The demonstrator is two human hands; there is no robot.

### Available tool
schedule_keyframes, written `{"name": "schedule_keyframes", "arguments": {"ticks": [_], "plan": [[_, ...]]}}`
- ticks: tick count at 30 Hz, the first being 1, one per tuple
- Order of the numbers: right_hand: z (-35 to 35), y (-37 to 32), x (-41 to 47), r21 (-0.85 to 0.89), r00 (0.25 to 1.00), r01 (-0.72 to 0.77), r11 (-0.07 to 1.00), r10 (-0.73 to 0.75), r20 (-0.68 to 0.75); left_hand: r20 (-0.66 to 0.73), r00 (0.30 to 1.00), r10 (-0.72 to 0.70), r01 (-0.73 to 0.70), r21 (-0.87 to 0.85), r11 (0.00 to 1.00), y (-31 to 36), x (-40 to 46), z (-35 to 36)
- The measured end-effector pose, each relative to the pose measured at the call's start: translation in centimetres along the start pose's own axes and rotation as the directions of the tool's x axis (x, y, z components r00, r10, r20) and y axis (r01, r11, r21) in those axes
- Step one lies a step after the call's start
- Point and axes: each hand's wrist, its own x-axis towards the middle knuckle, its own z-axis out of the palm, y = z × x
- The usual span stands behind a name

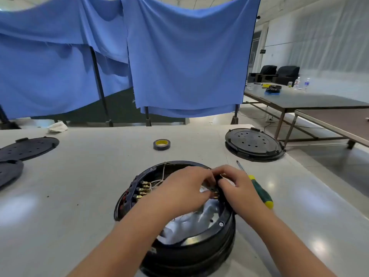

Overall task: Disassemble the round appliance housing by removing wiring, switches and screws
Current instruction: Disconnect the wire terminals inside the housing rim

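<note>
The round black appliance housing [201, 248] sits open on the table in front of me. Brass terminals with thin pale wires [144, 188] line its left inner wall. White material [189, 220] lies in its bottom. My left hand [185, 188] reaches into the housing, fingers curled at a small part with brass contacts [214, 193] on the right inner rim. My right hand [237, 186] pinches the same black part from the outer side. What exactly the fingertips hold is partly hidden.
A green and yellow screwdriver [259, 189] lies right of the housing. A roll of black tape [161, 144] stands farther back. Black round covers rest at the back right [253, 143] and far left [28, 147]. Blue cloth screens [179, 62] hang behind the table.
</note>
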Motion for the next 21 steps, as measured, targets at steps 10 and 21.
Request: {"name": "schedule_keyframes", "arguments": {"ticks": [10, 21], "plan": [[0.1, 0.9, -0.5, 0.205, 0.998, -0.042, 0.978, 0.049, -0.027, -0.103, 0.986, 0.131, -0.099, 0.27, 0.958, -0.9, 0.2, 1.7], [0.1, 1.0, -0.5, 0.237, 0.996, -0.066, 0.969, 0.077, -0.04, -0.134, 0.981, 0.137, -0.06, 0.461, 0.885, -0.2, 0.3, 2.3]]}}
